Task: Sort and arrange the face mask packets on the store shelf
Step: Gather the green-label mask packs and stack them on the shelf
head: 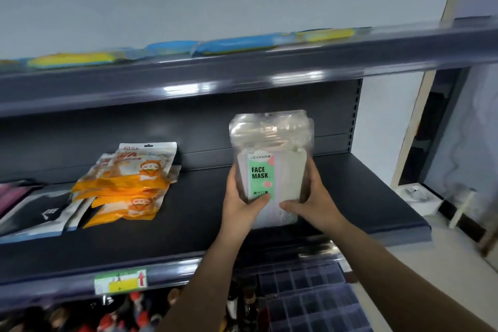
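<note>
My left hand (241,201) and right hand (314,201) grip one upright stack of clear face mask packets (270,167) on the middle shelf (204,224), right of several orange packets (126,183), count uncertain.

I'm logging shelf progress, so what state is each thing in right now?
Stack of clear FACE MASK packets: upright, gripped from both sides above the dark middle shelf.
Left hand: holds the stack's left edge.
Right hand: holds its right edge.
Orange cartoon mask packets: lying in a loose, overlapping pile.
Black-and-white packet: lying flat.
</note>
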`<action>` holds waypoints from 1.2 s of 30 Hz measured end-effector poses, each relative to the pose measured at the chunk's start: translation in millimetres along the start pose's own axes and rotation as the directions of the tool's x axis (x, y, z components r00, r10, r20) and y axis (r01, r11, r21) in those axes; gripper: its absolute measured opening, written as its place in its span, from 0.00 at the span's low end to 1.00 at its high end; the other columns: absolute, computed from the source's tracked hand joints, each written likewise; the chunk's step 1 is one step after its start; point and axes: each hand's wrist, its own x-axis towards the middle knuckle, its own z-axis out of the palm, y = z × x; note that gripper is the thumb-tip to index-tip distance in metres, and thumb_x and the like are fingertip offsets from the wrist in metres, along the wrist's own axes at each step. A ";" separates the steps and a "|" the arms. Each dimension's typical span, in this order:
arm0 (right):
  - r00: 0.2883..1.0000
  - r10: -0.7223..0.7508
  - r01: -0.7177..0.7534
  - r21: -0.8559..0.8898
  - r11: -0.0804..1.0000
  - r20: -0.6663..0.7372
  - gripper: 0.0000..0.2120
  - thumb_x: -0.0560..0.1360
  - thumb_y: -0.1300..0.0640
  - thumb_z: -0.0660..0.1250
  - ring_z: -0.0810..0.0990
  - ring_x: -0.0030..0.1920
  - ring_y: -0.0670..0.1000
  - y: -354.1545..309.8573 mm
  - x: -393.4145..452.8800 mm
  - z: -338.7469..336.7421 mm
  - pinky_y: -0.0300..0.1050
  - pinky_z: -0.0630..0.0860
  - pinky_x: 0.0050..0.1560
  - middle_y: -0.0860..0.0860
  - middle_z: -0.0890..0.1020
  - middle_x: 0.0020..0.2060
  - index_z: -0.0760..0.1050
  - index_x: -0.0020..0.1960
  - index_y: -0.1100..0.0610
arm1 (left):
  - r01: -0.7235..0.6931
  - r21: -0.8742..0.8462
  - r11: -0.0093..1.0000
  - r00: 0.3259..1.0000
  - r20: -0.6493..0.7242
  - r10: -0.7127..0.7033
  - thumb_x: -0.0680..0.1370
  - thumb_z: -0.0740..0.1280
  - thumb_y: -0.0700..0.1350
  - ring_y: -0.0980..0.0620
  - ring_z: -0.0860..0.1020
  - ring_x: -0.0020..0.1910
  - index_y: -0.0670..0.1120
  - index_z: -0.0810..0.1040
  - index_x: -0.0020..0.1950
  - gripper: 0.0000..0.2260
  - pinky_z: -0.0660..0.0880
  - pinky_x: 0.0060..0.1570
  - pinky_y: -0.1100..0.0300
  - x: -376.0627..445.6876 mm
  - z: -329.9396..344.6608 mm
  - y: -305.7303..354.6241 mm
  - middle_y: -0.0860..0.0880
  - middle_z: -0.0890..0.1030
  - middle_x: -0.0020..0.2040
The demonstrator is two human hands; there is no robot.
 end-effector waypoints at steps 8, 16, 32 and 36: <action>0.998 -0.010 0.010 -0.003 1.000 -0.057 0.40 0.70 0.68 0.70 0.71 0.62 0.44 -7.7 8.7 -4.7 0.33 0.74 0.50 0.44 0.70 0.62 0.53 0.74 0.50 | -0.063 -0.035 0.997 0.998 -0.034 0.062 0.72 0.72 0.37 0.49 0.79 0.59 0.49 0.63 0.71 0.31 0.79 0.53 0.52 6.0 12.5 15.0 0.47 0.79 0.61; 1.000 0.011 -0.011 0.013 1.000 -0.024 0.46 0.71 0.67 0.70 0.66 0.66 0.43 0.9 4.7 -6.7 0.32 0.72 0.54 0.43 0.66 0.66 0.45 0.76 0.48 | -0.041 0.039 0.998 0.999 0.005 0.040 0.72 0.70 0.37 0.55 0.75 0.62 0.56 0.60 0.72 0.34 0.78 0.56 0.52 2.1 18.7 1.5 0.53 0.75 0.63; 0.995 -0.043 0.050 0.067 0.997 -0.091 0.45 0.72 0.67 0.69 0.67 0.69 0.44 12.9 13.6 -6.1 0.31 0.74 0.53 0.45 0.63 0.72 0.45 0.76 0.46 | -0.034 -0.031 0.999 0.999 -0.038 0.033 0.77 0.64 0.33 0.54 0.75 0.64 0.56 0.51 0.76 0.36 0.78 0.55 0.59 8.0 21.1 -9.8 0.51 0.70 0.70; 0.996 -0.060 0.063 0.055 0.996 -0.067 0.41 0.73 0.66 0.67 0.69 0.67 0.45 18.0 12.5 -4.8 0.39 0.75 0.58 0.47 0.67 0.69 0.48 0.74 0.43 | -0.031 0.043 0.999 0.998 -0.054 0.033 0.78 0.62 0.33 0.53 0.73 0.66 0.52 0.50 0.77 0.34 0.74 0.63 0.50 3.2 25.0 -18.8 0.48 0.67 0.72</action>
